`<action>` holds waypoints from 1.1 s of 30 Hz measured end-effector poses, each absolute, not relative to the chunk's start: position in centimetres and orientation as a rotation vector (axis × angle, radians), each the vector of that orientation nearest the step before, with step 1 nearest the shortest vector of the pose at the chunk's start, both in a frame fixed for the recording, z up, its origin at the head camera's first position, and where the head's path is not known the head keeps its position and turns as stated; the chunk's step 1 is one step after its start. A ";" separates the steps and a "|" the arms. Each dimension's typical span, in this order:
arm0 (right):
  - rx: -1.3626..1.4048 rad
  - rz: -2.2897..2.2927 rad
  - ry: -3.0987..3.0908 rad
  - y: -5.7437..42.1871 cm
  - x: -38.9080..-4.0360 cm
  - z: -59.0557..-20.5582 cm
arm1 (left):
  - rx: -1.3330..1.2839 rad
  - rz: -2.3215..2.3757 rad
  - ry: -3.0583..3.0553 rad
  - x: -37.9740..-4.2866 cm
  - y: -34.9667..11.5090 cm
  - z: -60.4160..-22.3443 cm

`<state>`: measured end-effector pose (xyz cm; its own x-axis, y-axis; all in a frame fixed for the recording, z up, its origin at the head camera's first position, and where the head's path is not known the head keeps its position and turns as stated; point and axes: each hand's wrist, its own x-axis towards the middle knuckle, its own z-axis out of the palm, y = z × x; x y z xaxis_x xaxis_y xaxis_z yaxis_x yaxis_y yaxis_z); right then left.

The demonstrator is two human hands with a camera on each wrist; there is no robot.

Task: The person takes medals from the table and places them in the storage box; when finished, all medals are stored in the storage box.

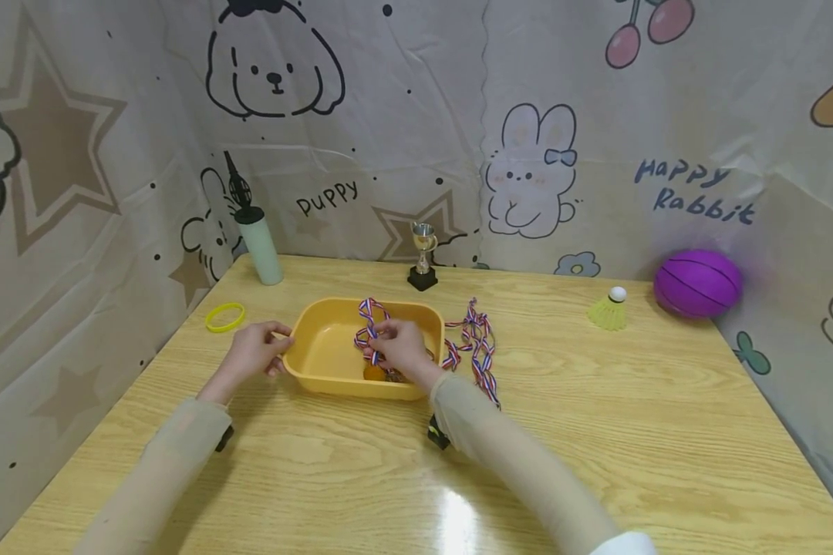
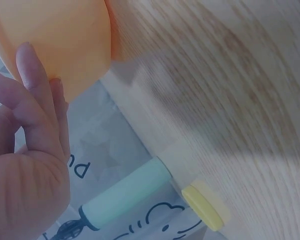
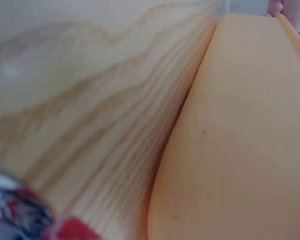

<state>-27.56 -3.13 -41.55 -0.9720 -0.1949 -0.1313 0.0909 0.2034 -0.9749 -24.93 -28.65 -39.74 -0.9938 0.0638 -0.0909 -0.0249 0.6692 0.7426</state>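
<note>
An orange-yellow plastic basin (image 1: 333,389) stands on the wooden table. My left hand (image 1: 257,347) holds its left end, thumb and index finger at the rim; in the left wrist view, other fingers (image 2: 35,75) lie along the outer wall. Over the basin's right half, my right hand (image 1: 403,351) pinches a red, white and blue medal ribbon (image 1: 368,312). Below that hand, a round orange-gold medal (image 1: 375,373) lies inside, partly hidden by ribbon and fingers. More striped ribbons (image 1: 482,347) trail over the right rim onto the table. The right hand is out of sight in its own wrist view.
A yellow wristband (image 1: 225,317) and a pale green hand pump (image 1: 260,247) are at the left. Behind the basin stands a small trophy cup (image 1: 423,258). At the right are a yellow shuttlecock (image 1: 609,310) and a purple ball (image 1: 698,284). Printed cloth hangs behind the table.
</note>
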 end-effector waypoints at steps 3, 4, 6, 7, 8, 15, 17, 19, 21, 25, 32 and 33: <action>-0.120 -1.795 2.283 -3.2 -27.5 -41.6 | 0.035 1.238 2.768 -24.9 -28.6 -39.9; -0.131 -1.782 2.285 -3.2 -27.4 -41.7 | 0.034 1.243 2.770 -24.9 -28.6 -39.9; -0.152 -1.767 2.275 -3.2 -27.4 -41.7 | 0.030 1.244 2.771 -24.9 -28.6 -40.0; -0.163 -1.755 2.277 -3.2 -27.4 -41.7 | 0.040 1.246 2.770 -25.0 -28.6 -40.0; -0.177 -1.747 2.277 -3.2 -27.4 -41.8 | 0.035 1.247 2.769 -25.0 -28.6 -40.0; -0.227 -1.680 2.331 -3.3 -27.5 -41.9 | 0.028 1.245 2.763 -25.0 -28.7 -39.9; -0.232 -1.672 2.339 -3.3 -27.6 -42.0 | 0.033 1.244 2.763 -25.0 -28.7 -39.9; -0.241 -1.669 2.342 -3.3 -27.6 -42.0 | 0.039 1.241 2.764 -25.0 -28.7 -39.9; -0.249 -1.670 2.336 -3.3 -27.6 -42.0 | 0.037 1.239 2.767 -25.0 -28.8 -39.8; -0.268 -1.684 2.328 -3.3 -27.7 -42.0 | 0.049 1.237 2.776 -25.0 -28.8 -39.9; -0.261 -1.696 2.313 -3.3 -27.7 -42.0 | 0.040 1.260 2.773 -24.9 -28.6 -39.9; -0.259 -1.696 2.311 -3.3 -27.7 -42.0 | 0.043 1.261 2.772 -24.9 -28.6 -39.8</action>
<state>-27.69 -3.28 -41.98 -0.9496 -0.2956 -0.1046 0.0112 0.3014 -0.9534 -24.93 -28.59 -39.84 -0.9950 0.0653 -0.0756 -0.0141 0.6575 0.7533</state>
